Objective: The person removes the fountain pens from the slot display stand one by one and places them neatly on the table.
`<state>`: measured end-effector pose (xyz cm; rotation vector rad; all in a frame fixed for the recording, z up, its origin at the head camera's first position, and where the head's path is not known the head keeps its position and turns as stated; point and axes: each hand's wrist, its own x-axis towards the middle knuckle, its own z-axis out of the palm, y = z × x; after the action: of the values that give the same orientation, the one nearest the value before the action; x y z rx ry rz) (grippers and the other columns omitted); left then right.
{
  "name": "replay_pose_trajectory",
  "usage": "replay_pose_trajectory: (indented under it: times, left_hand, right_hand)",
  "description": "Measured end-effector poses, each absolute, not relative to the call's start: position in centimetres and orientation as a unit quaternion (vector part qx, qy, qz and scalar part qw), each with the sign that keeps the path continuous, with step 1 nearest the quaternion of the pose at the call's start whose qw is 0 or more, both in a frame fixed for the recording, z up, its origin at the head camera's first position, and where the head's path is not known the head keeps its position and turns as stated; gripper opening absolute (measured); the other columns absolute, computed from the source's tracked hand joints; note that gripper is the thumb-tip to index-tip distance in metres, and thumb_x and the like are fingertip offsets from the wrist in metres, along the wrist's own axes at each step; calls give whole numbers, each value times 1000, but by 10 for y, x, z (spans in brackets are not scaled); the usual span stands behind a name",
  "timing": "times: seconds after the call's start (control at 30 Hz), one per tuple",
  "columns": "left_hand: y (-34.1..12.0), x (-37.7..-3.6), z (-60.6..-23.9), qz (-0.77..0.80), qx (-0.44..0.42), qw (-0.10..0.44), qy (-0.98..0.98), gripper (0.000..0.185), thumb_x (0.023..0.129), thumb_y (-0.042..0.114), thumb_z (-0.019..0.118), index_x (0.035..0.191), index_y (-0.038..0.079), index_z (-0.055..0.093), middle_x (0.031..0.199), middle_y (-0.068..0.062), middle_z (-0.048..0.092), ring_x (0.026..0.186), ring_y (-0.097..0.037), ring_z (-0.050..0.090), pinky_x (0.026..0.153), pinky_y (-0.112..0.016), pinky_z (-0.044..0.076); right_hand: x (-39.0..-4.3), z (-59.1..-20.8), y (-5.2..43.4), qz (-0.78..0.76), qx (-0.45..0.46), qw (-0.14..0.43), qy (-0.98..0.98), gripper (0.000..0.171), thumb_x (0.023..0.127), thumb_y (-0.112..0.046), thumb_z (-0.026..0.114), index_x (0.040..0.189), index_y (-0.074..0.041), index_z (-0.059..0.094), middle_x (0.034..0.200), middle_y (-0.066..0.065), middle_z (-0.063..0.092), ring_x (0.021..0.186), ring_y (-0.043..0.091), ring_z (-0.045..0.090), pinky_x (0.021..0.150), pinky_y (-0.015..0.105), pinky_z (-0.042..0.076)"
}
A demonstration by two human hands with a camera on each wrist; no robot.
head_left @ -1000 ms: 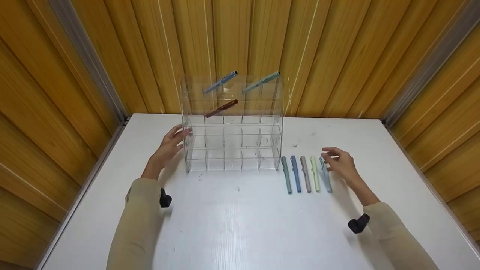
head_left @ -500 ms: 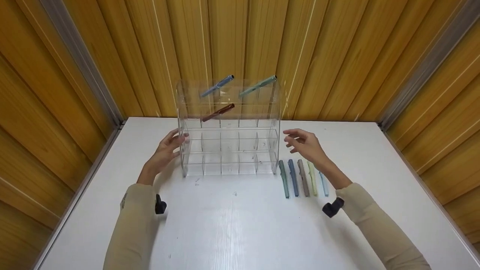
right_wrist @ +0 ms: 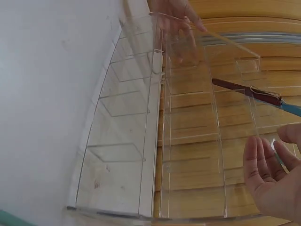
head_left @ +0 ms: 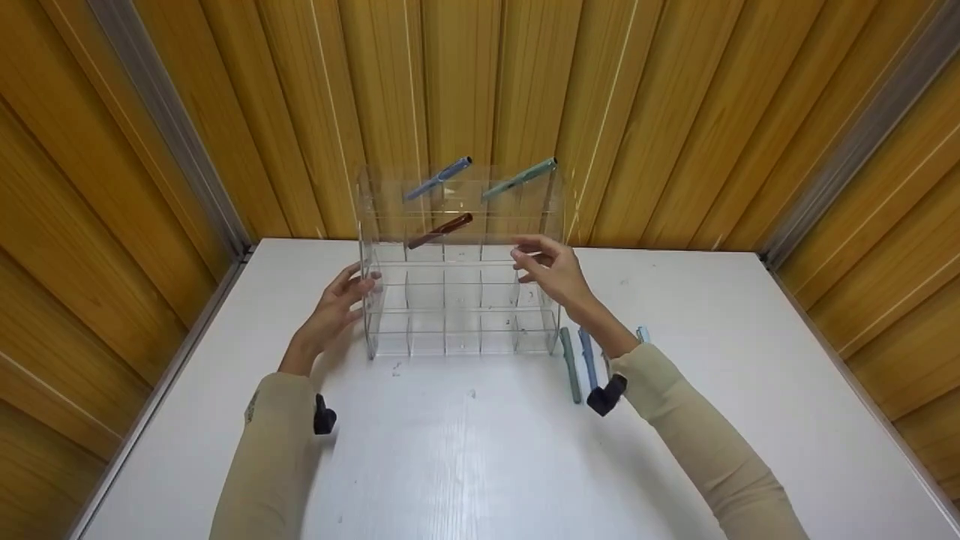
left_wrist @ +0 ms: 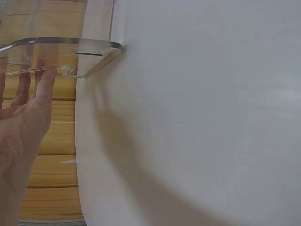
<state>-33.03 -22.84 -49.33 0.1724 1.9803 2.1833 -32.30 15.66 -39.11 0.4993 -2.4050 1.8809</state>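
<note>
Fingers (head_left: 358, 283) touch clear, gridded acrylic rack (head_left: 461, 300).

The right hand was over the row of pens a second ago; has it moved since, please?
Yes: the right hand has moved left, off the pens, to the clear rack.

A white tabletop (head_left: 465, 450) fills the lower frame, lightly scuffed near its middle. Wooden wall panels (head_left: 675, 112) rise behind it across the upper frame, with grey metal strips (head_left: 161, 127) running diagonally at upper left and upper right.
</note>
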Motion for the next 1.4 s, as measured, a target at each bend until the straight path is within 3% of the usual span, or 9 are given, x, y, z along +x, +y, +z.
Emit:
replay_pose_trajectory:
  times: [0.13, 0.27, 0.47, 0.73, 0.9, 1.17, 1.4]
  left_hand:
    - [-228, -333, -494, 739, 54, 90, 666, 65, 111, 30, 53, 167, 15, 22, 170, -15, 32, 160, -32, 24, 130, -59, 21]
    - [-225, -335, -495, 739, 52, 93, 665, 65, 111, 31, 53, 167, 17, 23, 170, -14, 32, 160, -30, 24, 130, -59, 21]
    - [-224, -334, -494, 733, 61, 93, 671, 66, 112, 34, 51, 167, 18, 21, 171, -12, 31, 160, -31, 24, 130, -60, 19]
    - [-225, -329, -495, 735, 66, 99, 667, 67, 111, 35, 51, 168, 19, 20, 172, -14, 28, 161, -34, 23, 131, -60, 17]
    - [-224, -324, -496, 732, 53, 94, 672, 64, 112, 35, 50, 167, 21, 21, 171, -13, 31, 159, -34, 26, 130, -61, 18]
    - [-216, -325, -494, 739, 54, 94, 665, 65, 111, 32, 52, 167, 20, 21, 170, -14, 32, 159, -32, 27, 130, -60, 20]
    - [-215, -328, -494, 735, 63, 93, 668, 65, 112, 31, 50, 168, 18, 20, 170, -15, 31, 159, -34, 27, 131, -57, 21]
  right_hand:
    - [-333, -388, 136, 658, 157, 30, -736, 37, 105, -11, 64, 140, 1, 61, 123, 12, 67, 101, 22, 70, 81, 26, 63]
    - [-340, -386, 114, 701, 153, 11, -696, 45, 105, -6, 62, 148, 2, 53, 138, 17, 62, 96, 9, 70, 86, 28, 64]
    - [-343, -381, 86, 729, 126, -27, -673, 55, 106, -5, 59, 158, -2, 41, 153, 20, 51, 97, 10, 69, 86, 30, 64]
    - [-344, -375, 62, 748, 91, -51, -655, 59, 106, -6, 59, 160, -5, 36, 148, 19, 53, 93, 13, 71, 80, 28, 65]
    - [-340, -375, 53, 745, 90, -61, -658, 48, 107, -7, 56, 154, -4, 45, 140, 19, 60, 93, 13, 72, 80, 29, 65]
    - [-340, -377, 55, 716, 84, -31, -693, 35, 108, -11, 57, 143, -5, 57, 133, 19, 67, 99, 21, 75, 79, 30, 66]
    - [-342, -379, 58, 724, 88, -18, -684, 31, 108, -9, 56, 139, -4, 60, 129, 21, 69, 90, 14, 74, 77, 31, 66]
